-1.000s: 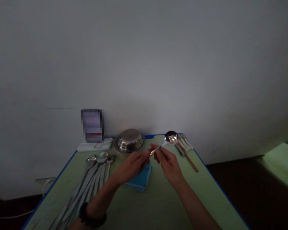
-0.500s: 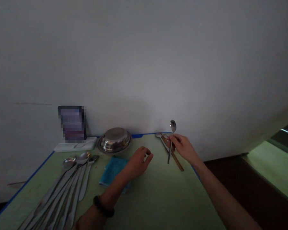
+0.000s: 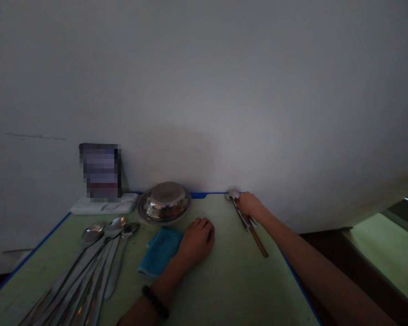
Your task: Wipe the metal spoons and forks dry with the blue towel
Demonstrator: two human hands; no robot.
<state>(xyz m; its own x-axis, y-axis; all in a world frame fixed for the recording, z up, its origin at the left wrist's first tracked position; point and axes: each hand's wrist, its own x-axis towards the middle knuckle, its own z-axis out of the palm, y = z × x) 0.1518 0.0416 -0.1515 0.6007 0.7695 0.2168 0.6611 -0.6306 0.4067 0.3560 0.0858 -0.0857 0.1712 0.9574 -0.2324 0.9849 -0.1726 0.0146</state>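
The right hand (image 3: pixel 251 204) reaches to the far right corner of a green, blue-edged bench (image 3: pixel 224 285), as I watch from afar through the head camera. Its fingers point down among the cutlery; I cannot tell whether they grip anything, for the back of the hand hides them. The metal spoon (image 3: pixel 231 194) lies there, its bowl just left of the knuckles and near the wall (image 3: pixel 204 99), with wooden chopsticks (image 3: pixel 259 242) slanting out toward me from beneath the hand.

The left hand (image 3: pixel 197 235), a black bracelet (image 3: pixel 155 302) at the wrist, is poised mid-bench with fingers released and loosely bent, nothing visible in them. I see it overlap the right edge of a folded blue cloth (image 3: pixel 159 251). Behind sits an overturned metal bowl (image 3: pixel 165 201). At left, long-handled spoons (image 3: pixel 88 271) fan toward the near edge, below a white slab (image 3: pixel 105 204) and a pixelated screen (image 3: pixel 102 172).
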